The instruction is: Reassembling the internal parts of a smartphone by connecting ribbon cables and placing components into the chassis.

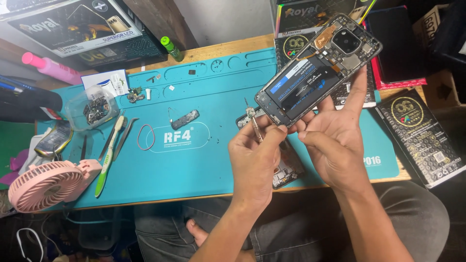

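Observation:
My right hand (335, 140) holds up an opened smartphone (318, 68) with its back cover off, so the battery, camera module and circuit boards show. My left hand (255, 155) grips metal tweezers (254, 123) whose tip carries a small part just below the phone's lower end. Both hands hover over the front right of a teal repair mat (204, 160). Another dismantled phone part (287, 170) lies on the mat under my hands, partly hidden by them.
On the mat lie a small black module (185, 119), a red rubber band (145, 137), a toothbrush (108, 155), spare tweezers (124, 138) and a clear tub of screws (94, 107). A pink fan (48, 184) sits front left. Black boxes (422, 140) stand right, a green-capped bottle (171, 48) behind.

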